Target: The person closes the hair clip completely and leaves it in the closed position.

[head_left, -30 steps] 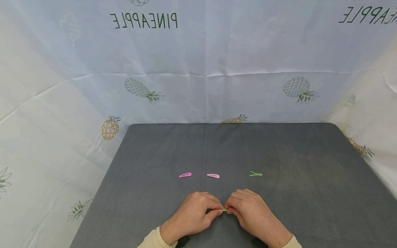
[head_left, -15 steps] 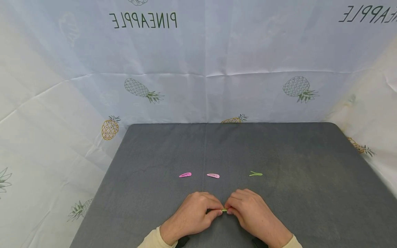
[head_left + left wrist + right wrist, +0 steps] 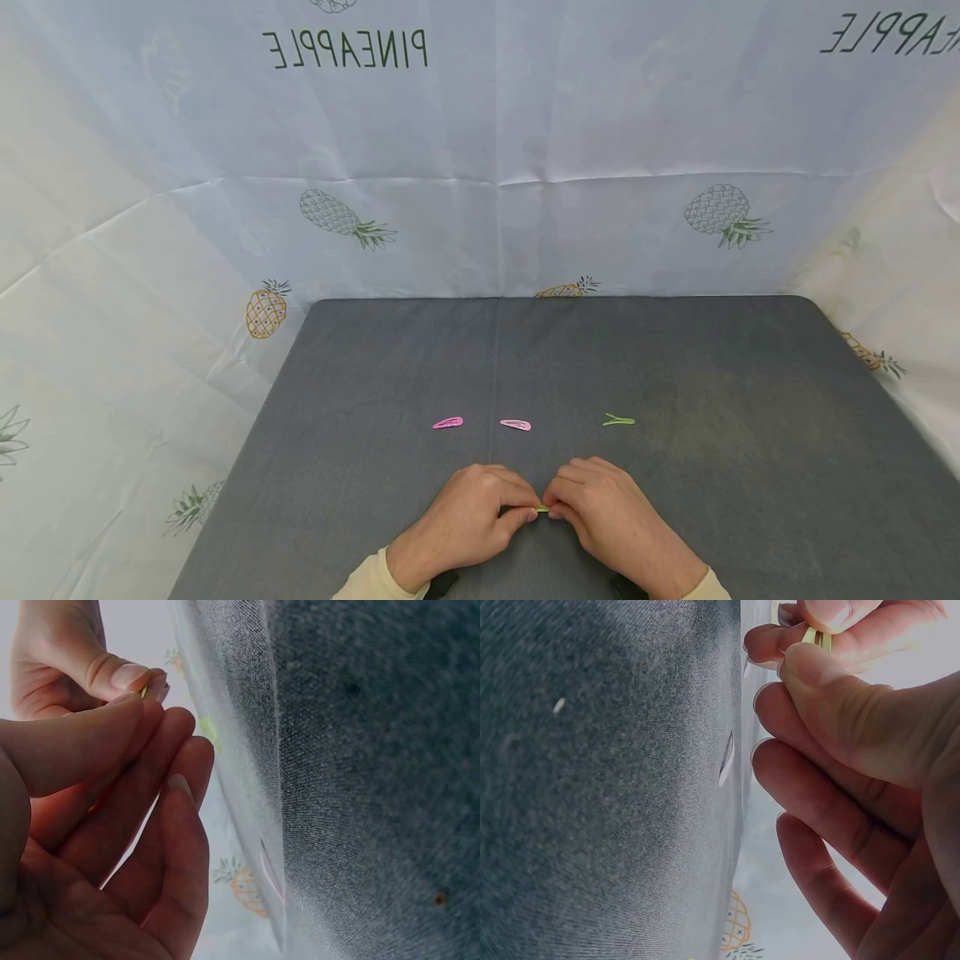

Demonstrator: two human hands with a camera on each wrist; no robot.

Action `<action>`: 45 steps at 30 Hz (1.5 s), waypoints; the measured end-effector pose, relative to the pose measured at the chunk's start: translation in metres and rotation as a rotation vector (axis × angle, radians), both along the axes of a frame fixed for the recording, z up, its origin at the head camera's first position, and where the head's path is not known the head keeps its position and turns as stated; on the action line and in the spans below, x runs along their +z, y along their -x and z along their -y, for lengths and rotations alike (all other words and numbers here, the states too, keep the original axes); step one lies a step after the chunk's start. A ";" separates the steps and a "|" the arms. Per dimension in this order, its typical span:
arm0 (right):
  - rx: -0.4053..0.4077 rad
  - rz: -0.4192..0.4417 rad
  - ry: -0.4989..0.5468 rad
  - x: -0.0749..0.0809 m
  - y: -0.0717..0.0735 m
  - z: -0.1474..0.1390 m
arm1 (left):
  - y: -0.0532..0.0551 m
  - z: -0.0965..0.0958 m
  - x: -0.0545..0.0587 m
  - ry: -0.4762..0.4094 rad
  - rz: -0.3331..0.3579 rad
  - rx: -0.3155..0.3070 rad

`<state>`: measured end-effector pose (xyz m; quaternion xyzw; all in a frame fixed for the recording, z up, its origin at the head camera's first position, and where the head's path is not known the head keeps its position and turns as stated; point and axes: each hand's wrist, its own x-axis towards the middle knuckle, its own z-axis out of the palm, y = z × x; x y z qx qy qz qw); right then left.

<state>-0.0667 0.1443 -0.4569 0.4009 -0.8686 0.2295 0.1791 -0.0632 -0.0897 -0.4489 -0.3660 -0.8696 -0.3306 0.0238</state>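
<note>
Between both hands is a small light-green hair clip (image 3: 542, 508), low over the table's near half. My left hand (image 3: 474, 515) pinches one end with thumb and forefinger. Thumb and fingers of my right hand (image 3: 603, 515) pinch the other end. Most of the clip is covered by fingertips; in the right wrist view two narrow green bars of the hair clip (image 3: 819, 637) show between the thumbs. Beyond the hands lie a bright pink hair clip (image 3: 447, 422), a pale pink hair clip (image 3: 516, 425) and, to the right, a green hair clip (image 3: 618, 420) with its arms spread apart.
A dark grey cloth covers the table (image 3: 390, 358), with a crease running front to back. White curtains (image 3: 450, 242) printed with pineapples hang behind the table and along both sides.
</note>
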 end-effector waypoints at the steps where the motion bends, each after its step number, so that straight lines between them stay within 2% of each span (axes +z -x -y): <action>1: 0.000 -0.001 0.000 0.000 0.000 0.000 | 0.000 0.000 0.000 0.001 0.000 -0.001; 18: 0.005 0.033 -0.014 0.001 0.001 -0.001 | 0.000 0.000 0.000 0.005 -0.026 0.006; 45: 0.013 0.046 -0.006 0.002 0.000 -0.001 | 0.000 0.000 0.001 0.011 -0.021 -0.024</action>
